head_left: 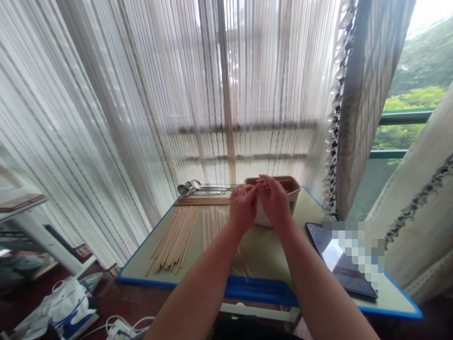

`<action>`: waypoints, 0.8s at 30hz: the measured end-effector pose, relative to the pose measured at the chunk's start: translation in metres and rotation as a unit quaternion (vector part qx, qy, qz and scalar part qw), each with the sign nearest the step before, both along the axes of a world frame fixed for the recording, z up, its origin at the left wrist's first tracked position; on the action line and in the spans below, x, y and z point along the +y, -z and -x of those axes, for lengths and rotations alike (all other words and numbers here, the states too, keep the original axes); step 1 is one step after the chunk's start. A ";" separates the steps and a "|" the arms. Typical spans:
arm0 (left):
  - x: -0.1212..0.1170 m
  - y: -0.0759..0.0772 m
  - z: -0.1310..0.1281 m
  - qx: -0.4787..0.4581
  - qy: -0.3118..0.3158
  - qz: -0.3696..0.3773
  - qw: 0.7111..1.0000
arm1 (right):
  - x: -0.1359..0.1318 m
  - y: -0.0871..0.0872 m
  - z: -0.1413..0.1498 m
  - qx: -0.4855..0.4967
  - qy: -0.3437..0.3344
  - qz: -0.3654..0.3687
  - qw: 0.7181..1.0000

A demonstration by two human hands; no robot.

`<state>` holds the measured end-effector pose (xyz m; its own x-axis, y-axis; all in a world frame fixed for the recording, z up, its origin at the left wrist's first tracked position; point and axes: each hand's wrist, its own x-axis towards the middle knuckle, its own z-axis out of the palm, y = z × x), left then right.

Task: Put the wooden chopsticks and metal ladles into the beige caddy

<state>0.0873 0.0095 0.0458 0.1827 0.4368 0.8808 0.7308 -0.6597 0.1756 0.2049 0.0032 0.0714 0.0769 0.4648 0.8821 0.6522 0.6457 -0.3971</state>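
My left hand [243, 204] and my right hand [273, 197] meet in front of a box-like container [294, 188] with a brown rim and pale sides. Both hands have their fingers bent and closed, fingertips together; whatever they pinch, if anything, is too small to make out. Left of them, wooden chopsticks [175, 236] lie in a fanned pile. A second group of chopsticks [209, 229] is partly covered by my left forearm. Behind these, darker chopsticks [201, 201] lie sideways, near metal slotted spoons [189, 187] at the back edge.
A black tablet [336, 259] lies on the table's right side. The light green table [272, 255] has a blue edge. Sheer curtains [159, 94] hang right behind it. White bags [69, 302] and a power strip with cables [122, 329] are at the lower left.
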 end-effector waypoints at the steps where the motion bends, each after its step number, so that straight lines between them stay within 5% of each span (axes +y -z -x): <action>1: 0.001 0.001 0.000 -0.001 0.001 -0.004 1.000 | 0.000 0.000 0.000 0.003 0.002 0.002 1.000; 10: 0.003 0.003 0.001 -0.024 0.026 -0.019 0.999 | -0.003 -0.006 0.001 0.040 -0.039 0.011 0.998; 17: 0.002 0.002 0.001 -0.011 -0.001 0.026 1.000 | 0.005 -0.005 0.003 0.014 0.024 -0.011 1.000; 24: 0.012 0.006 0.003 -0.032 0.001 0.014 0.999 | 0.012 -0.004 0.003 0.034 0.017 -0.012 0.999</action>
<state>0.0838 0.0212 0.0395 0.1277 0.4607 0.8783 0.7165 -0.6552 0.2395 0.2015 0.0150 0.0757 0.1530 0.4399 0.8849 0.6464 0.6328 -0.4263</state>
